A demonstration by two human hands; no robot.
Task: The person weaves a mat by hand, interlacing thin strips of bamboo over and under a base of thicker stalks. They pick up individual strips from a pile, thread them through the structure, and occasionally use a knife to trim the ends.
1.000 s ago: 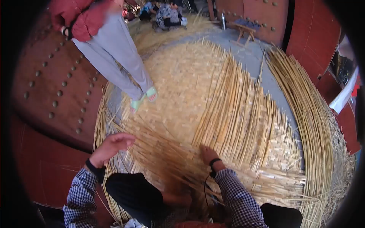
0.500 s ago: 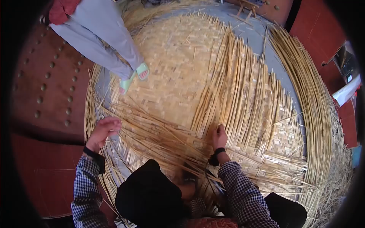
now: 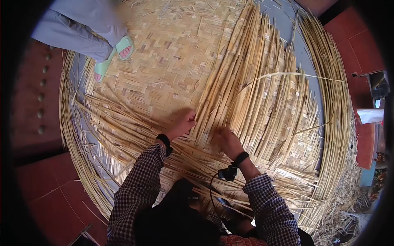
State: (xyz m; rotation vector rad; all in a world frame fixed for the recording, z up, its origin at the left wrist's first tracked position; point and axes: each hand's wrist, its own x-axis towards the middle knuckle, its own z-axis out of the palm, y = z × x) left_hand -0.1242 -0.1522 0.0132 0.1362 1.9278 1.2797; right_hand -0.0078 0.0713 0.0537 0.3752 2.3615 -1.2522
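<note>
A large round mat of woven flat strips [image 3: 152, 53] lies before me, with long split cane strips [image 3: 256, 78] laid side by side across its right part. My left hand [image 3: 182, 124] is closed, its fingers curled over the lower left ends of these strips; what it grips, if anything, is hidden. My right hand [image 3: 230, 141] is a short way to the right, fingers bent together against the strip ends, slightly smeared. Whether a strip is pinched there does not show. Loose cane strips [image 3: 127, 117] run crosswise beneath my left wrist.
Another person's legs [image 3: 78, 33] in green slippers [image 3: 125, 46] stand on the mat at upper left. A thick bundle of cane strips [image 3: 330, 135] curves along the right edge. A pale bent strip [image 3: 287, 74] arches over the laid ones. Shredded fibre [image 3: 342, 209] lies at lower right.
My left hand has come in from the far left to beside my right hand, and its fingers have closed. The view has shifted closer. A pale curved strip now arches at the right.
</note>
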